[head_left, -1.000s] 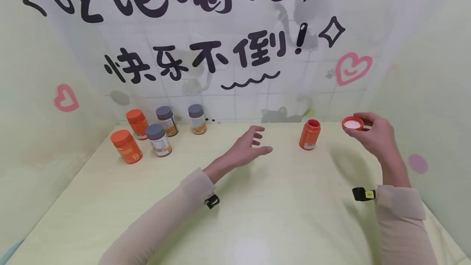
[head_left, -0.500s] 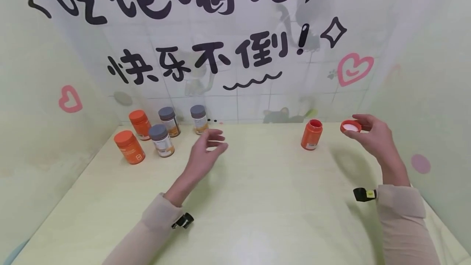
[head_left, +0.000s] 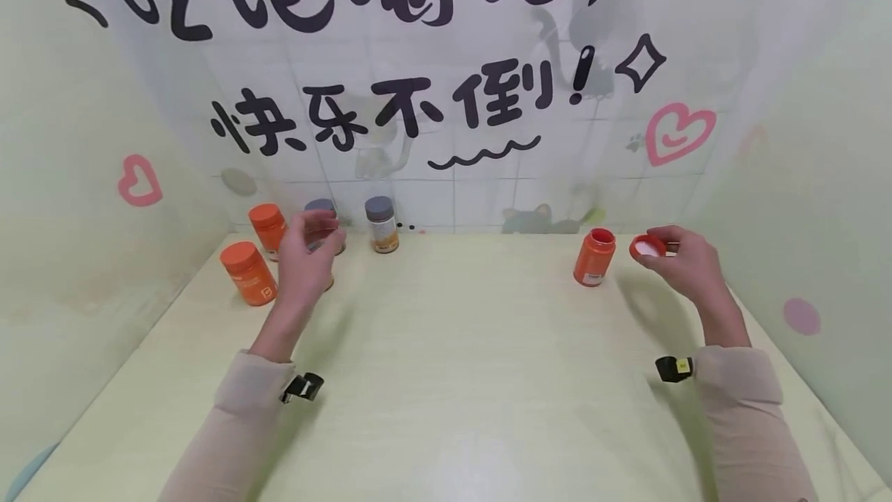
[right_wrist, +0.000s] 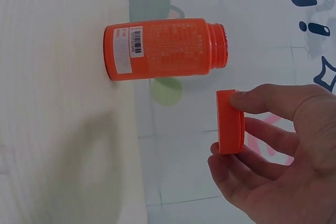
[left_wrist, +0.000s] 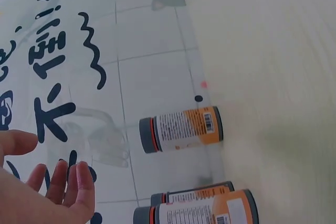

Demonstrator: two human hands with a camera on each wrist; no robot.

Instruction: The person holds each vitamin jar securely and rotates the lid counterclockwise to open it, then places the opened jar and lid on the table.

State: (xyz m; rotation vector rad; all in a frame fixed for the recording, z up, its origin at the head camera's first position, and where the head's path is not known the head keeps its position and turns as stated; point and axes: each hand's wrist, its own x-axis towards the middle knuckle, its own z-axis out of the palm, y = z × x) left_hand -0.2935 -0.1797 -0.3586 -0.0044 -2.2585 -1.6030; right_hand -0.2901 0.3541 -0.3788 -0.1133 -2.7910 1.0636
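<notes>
My right hand pinches a red-orange screw lid between thumb and fingers, its white inner face showing in the head view. Just left of the lid, the uncapped orange bottle stands upright with its threaded neck bare. The lid and bottle are apart. My left hand hovers with loosely bent fingers and nothing in it. Behind and below it, partly hidden, are two grey-capped bottles, one showing its cap. Two capped orange bottles, a front one and a rear one, stand left of this hand.
Another grey-capped bottle stands by the back wall, right of my left hand. A decorated wall closes the back of the pale tabletop. Side walls rise on the left and right.
My left hand has swept left from mid-table to the grey-capped bottles. My right hand, still holding the lid, has moved slightly left and down, closer to the uncapped bottle.
</notes>
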